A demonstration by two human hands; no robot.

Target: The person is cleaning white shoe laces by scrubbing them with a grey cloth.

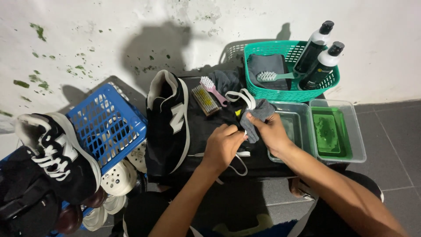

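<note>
While both hands work at the desk [263, 164] centre, the right hand [272, 131] is closed around a grey cloth [258, 115], fingers pinching it w/ a white shoelace [244, 97] that loops up just beyond the knuckles. Left hand [222, 145] sits just beside the right, touching it at the fingertips, closed on the lace's lower run; more lace trails under the wrist toward the desk edge.

Left of the left hand: black sneaker [169, 120] w/ white trim, lying on its side on the dark desk top. Beyond the hands: pink-handled brush [212, 89] resting against a wooden brush [206, 100]. Right of the right hand: two clear tubs [351, 131], the farther holding green liquid. Further beyond: teal basket [280, 93] w/ grey cloth, a brush and two bottles [319, 57] w/ black caps. Far left: blue basket [112, 123], second black sneaker [57, 153] perched on it, approx. well apart from both hands.
</note>
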